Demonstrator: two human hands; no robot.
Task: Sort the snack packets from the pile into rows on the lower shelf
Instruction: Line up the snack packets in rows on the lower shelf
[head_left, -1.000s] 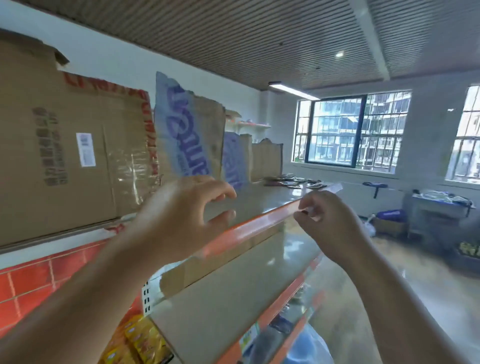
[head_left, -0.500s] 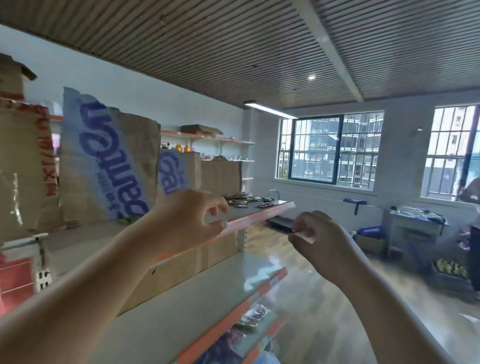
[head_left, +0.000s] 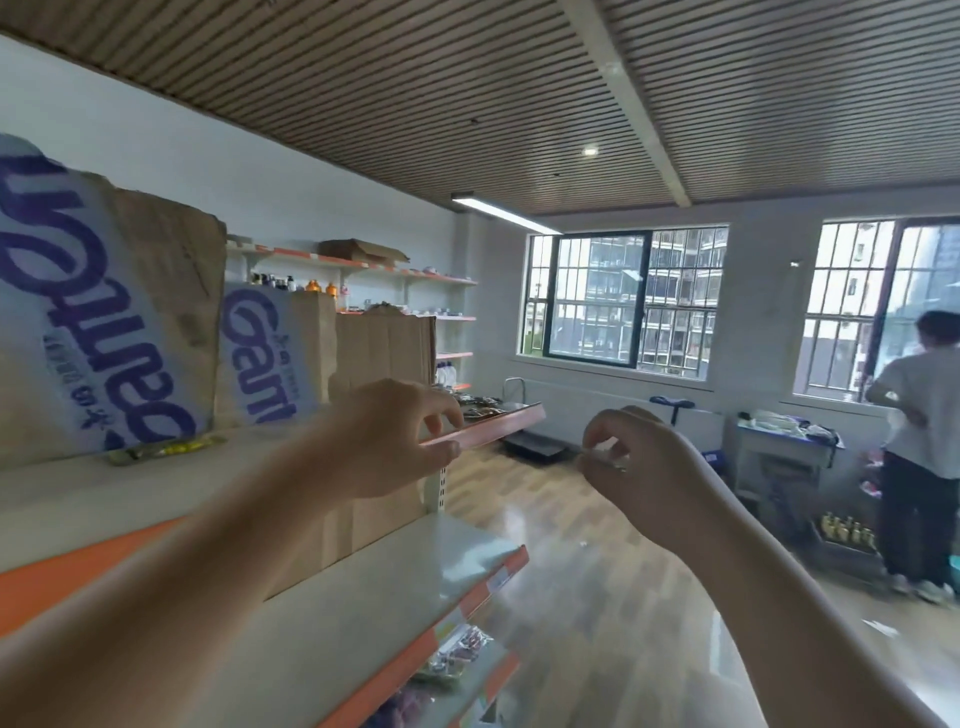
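My left hand (head_left: 395, 439) pinches the orange front edge strip (head_left: 498, 426) of the top shelf between thumb and fingers. Clear of that shelf, to the right, my right hand (head_left: 644, 467) pinches a small pale strip (head_left: 602, 458) with curled fingers. One yellow-green snack packet (head_left: 166, 448) lies on the top shelf by the boxes. Several dark packets (head_left: 478, 408) sit at that shelf's far end. More packets (head_left: 457, 652) lie on a lower shelf (head_left: 498, 670) at the bottom of the view, partly hidden by the bare middle shelf (head_left: 363, 597).
Tall cardboard boxes with blue print (head_left: 104, 322) stand along the back of the top shelf. A person (head_left: 919, 441) stands at the right by a window, near a small table (head_left: 784, 441). Wall shelves (head_left: 415, 280) hold bottles; a flat trolley (head_left: 535, 444) sits on the floor.
The view has swung to the right along the shelf. My right hand has come off the shelf edge with the small strip, while my left hand has slid toward the far end.
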